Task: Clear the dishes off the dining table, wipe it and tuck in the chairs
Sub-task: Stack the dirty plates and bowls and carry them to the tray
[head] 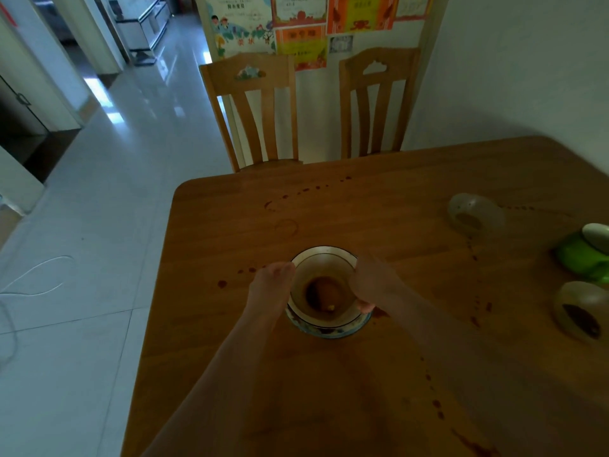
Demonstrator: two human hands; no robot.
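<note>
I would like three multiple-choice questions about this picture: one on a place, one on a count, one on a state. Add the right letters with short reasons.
1. Where is the green cup?
A. near the right edge of the table
B. on a chair
C. on the floor
2. How many chairs stand at the far end?
A. one
B. two
C. four
3. How is the bowl held?
A. by no hand
B. by one hand
C. by both hands
Answers: 1 A, it stands on the wood at the right. 2 B, two backs rise beyond the table. 3 C, the left hand and the right hand grip its rim from both sides.
</note>
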